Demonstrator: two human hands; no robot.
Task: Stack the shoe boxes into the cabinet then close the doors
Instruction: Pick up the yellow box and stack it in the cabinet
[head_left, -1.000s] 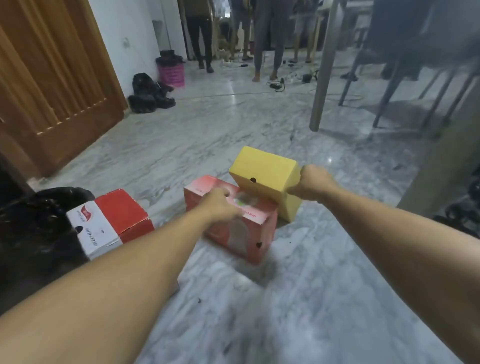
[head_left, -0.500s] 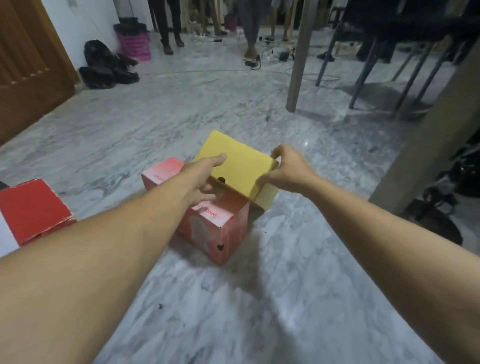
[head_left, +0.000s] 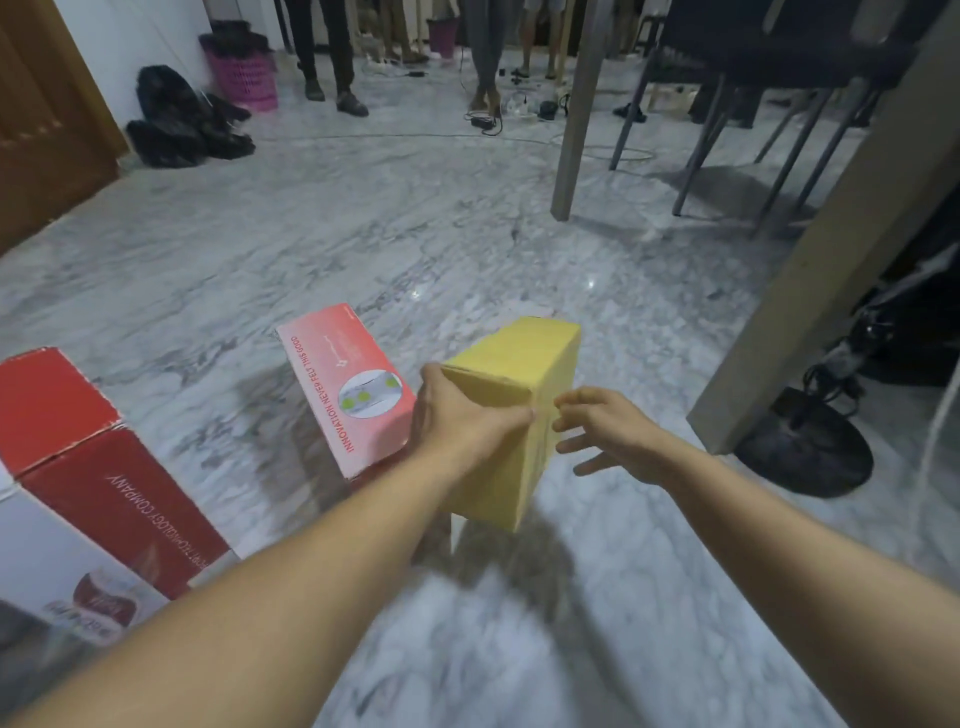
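Left hand (head_left: 457, 415) grips the yellow box (head_left: 511, 415) by its near top edge, lifted off the floor — right hand (head_left: 602, 431) open just beside it; it should close on the far side before carrying — pink box (head_left: 348, 384) lies left.

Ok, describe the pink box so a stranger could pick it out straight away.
Start on the grey marble floor in front of the person. Three boxes are there: a red and white box at the left, a plain yellow box held by the left hand, and between them the pink box. It alone carries a line of red lettering along its edge.
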